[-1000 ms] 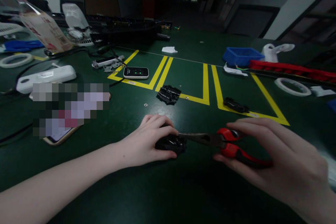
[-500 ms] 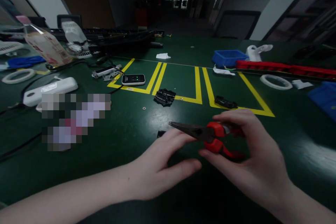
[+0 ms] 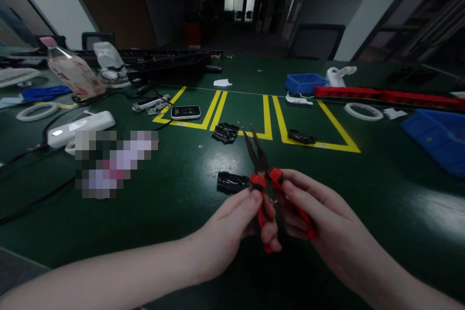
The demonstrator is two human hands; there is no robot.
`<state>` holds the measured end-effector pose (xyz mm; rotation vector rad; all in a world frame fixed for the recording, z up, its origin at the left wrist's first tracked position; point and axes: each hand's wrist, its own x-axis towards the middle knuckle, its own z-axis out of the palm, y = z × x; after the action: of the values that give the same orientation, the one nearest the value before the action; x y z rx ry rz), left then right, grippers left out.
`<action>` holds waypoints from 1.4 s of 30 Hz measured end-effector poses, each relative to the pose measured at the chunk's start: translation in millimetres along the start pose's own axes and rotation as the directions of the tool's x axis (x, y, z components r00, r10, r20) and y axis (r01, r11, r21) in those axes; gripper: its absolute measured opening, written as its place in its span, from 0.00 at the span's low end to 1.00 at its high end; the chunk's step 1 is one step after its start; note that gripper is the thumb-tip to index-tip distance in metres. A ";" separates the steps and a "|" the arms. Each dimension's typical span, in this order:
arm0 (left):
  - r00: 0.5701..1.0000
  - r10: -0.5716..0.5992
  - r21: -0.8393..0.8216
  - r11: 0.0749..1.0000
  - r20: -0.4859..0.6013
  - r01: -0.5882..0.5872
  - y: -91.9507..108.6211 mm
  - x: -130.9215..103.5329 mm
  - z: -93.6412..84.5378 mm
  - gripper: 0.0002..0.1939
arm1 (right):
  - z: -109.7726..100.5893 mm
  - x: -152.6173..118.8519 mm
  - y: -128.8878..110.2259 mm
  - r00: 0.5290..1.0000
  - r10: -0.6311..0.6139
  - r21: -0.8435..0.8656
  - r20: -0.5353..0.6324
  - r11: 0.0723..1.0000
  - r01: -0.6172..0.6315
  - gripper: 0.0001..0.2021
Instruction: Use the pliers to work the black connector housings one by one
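Head: hands [image 3: 234, 225] [image 3: 323, 215] on pliers [image 3: 260, 162], left table edge [image 3: 26, 255] well apart

Pliers [image 3: 260, 166] between left hand [image 3: 234, 220] and right hand [image 3: 323, 215]; on table [image 3: 170, 213], bottle [image 3: 74, 71] left, bins [image 3: 441, 140] right.

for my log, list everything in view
needle-nose pliers: 1, red and dark, lower centre
tape frames: 3, yellow, centre
moulded parts: 3, black, along tape and left of pliers
small ring: 1+, silver, left of centre
rounded device: 1, black and white, left frame
small pieces: several, grey, left
bins: 2, blue, right
strip: 1, red, right
tape rolls: 2+, white, both sides
scraps: 3, white, back and right
bottle: 1, pink-capped, back left
fan: 1, white, back left
long device: 1, white, left
pixelated item: 1, mixed, left
soft item: 1, blue, left
cables: several, black, left
assembly: 1, black, back
unclear item: 1, white, back right
tabletop: 1, green, throughout
left hand: 1, holding pliers
right hand: 1, holding pliers
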<state>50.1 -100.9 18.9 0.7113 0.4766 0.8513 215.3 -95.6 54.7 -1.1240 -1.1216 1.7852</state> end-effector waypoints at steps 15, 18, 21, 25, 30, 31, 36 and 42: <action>0.994 0.055 0.158 0.987 -0.096 -0.039 17.1 -5.1 5.6 0.11 | -8.6 -7.4 3.1 0.996 -0.085 -0.372 -0.010 0.925 0.076 0.21; 0.990 0.010 0.127 0.992 -0.138 0.008 16.4 -3.4 4.6 0.11 | -11.2 -3.8 2.8 0.989 -0.146 -0.504 0.010 0.854 0.132 0.18; 0.986 -0.005 0.124 0.992 -0.166 0.026 14.2 0.1 2.5 0.13 | -13.8 -1.1 4.4 0.980 -0.198 -0.564 0.037 0.805 0.184 0.16; 0.982 0.051 0.242 0.970 -0.180 -0.006 9.9 5.3 -0.6 0.16 | -13.8 2.3 5.9 0.936 -0.346 -0.666 0.069 0.682 0.301 0.20; 0.982 0.042 0.293 0.956 -0.183 0.014 2.8 3.8 -5.0 0.19 | -11.9 5.4 3.7 0.951 -0.297 -0.679 0.090 0.681 0.276 0.21; 0.982 0.037 0.292 0.956 -0.183 0.018 1.9 2.7 -5.5 0.19 | -12.1 5.3 3.6 0.955 -0.281 -0.672 0.097 0.689 0.271 0.20; 0.986 -0.020 0.217 0.975 -0.163 0.055 4.2 -2.0 -1.0 0.24 | -14.5 -1.3 6.9 0.960 -0.230 -0.611 0.158 0.741 0.278 0.16; 0.994 -0.099 -0.048 0.994 -0.056 0.096 9.7 -3.5 7.4 0.27 | -15.0 -11.0 12.2 0.924 -0.335 -0.566 0.186 0.731 0.380 0.16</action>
<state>47.9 -102.1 31.4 0.6177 0.5383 0.7905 231.5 -105.4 43.1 -1.0831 -1.8895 1.1938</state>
